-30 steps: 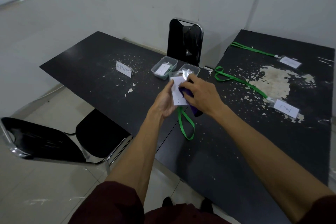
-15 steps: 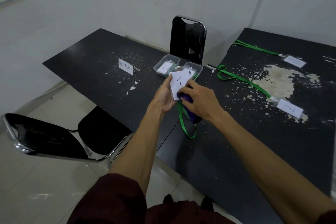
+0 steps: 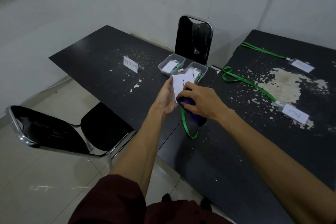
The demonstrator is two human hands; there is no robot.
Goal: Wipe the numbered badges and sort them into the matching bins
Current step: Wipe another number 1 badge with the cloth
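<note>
My left hand [image 3: 166, 96] holds a white badge marked 1 [image 3: 181, 82] from its left edge, above the black table [image 3: 109, 71]. Its green lanyard [image 3: 189, 127] hangs down in a loop. My right hand [image 3: 199, 102] grips a purple cloth [image 3: 190, 109] and presses it on the badge's lower part. Behind the badge stand two clear bins: the left bin [image 3: 171, 64] holds a card marked 1, the right bin [image 3: 199, 71] is partly hidden by the badge. A badge marked 2 [image 3: 295, 115] and another badge [image 3: 301, 65] lie on the right table with green lanyards.
A white "RECEPTIONIST" sign [image 3: 131, 63] stands on the left table. One black chair [image 3: 193, 40] sits behind the bins by the wall, another [image 3: 72, 129] at the table's near left. The right table [image 3: 272, 151] has a worn, flaking top.
The cloth in my right hand has slid down from the badge's top toward its lower part, uncovering the number 1. The badge stays in my left hand.
</note>
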